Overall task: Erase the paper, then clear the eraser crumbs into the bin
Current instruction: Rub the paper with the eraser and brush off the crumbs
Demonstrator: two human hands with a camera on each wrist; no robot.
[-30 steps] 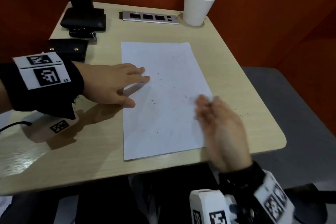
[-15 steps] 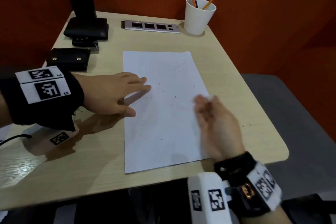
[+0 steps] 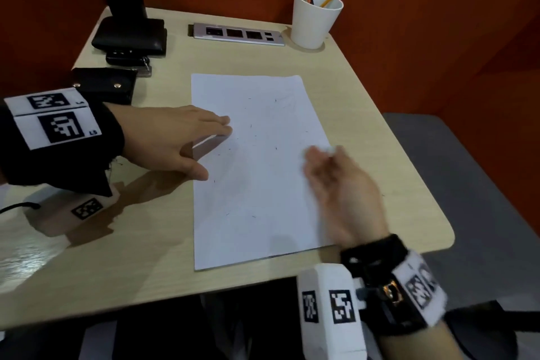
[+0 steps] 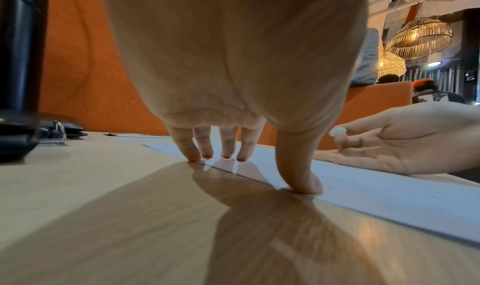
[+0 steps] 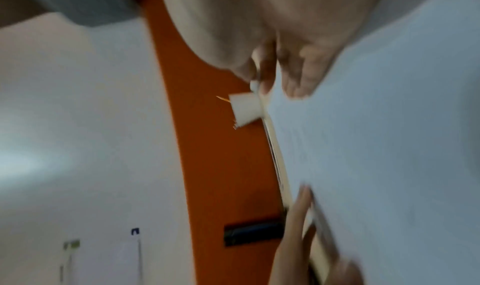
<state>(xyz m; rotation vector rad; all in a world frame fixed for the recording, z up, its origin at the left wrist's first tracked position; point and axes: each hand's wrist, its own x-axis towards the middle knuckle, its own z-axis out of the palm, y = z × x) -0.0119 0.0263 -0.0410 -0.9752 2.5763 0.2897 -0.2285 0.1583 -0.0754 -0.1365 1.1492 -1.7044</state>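
Observation:
A white paper lies on the wooden table, with several dark eraser crumbs scattered on it. My left hand presses the sheet's left edge with straight fingers and thumb. My right hand rests edge-down on the paper's right side, blurred by motion. It pinches a small white eraser between thumb and forefinger, while the other fingers stay extended. The bin is not in view.
A white cup with pencils stands at the back right beside a socket strip. A black lamp base, keys and a black pouch sit at the back left. A grey seat lies past the table's right edge.
My right hand has brushed over the paper's right side with the eraser still in it. Fewer crumbs show on the sheet. The left hand has stayed put.

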